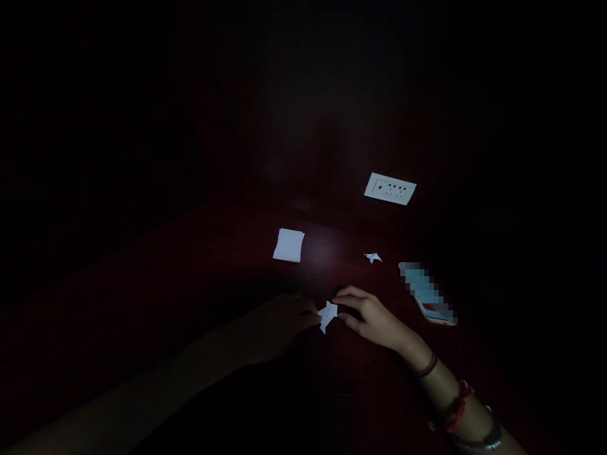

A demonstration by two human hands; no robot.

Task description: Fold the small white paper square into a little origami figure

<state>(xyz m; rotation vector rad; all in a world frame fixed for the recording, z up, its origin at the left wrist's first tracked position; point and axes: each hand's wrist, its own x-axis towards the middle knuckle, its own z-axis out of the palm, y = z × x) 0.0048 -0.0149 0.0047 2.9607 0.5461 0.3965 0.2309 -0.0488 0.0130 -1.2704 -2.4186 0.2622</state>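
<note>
A small piece of folded white paper (327, 315), with several pointed corners, lies on the dark reddish table between my hands. My left hand (287, 322), in deep shadow, pinches its left side between thumb and fingers. From the right, my right hand (372, 317) reaches in with thumb and fingers apart, their tips at the paper's right edge; whether they press on it is hard to tell. Farther back on the right sits another small folded paper figure (373, 258) with pointed ends. A stack of square white paper sheets (289, 245) lies farther back on the left.
To the right of my right hand lies a phone (429, 297), its screen lit and pixelated. A white socket panel (390, 189) is set in the dark wall behind the table (332, 392). Most of the surroundings are too dark to make out.
</note>
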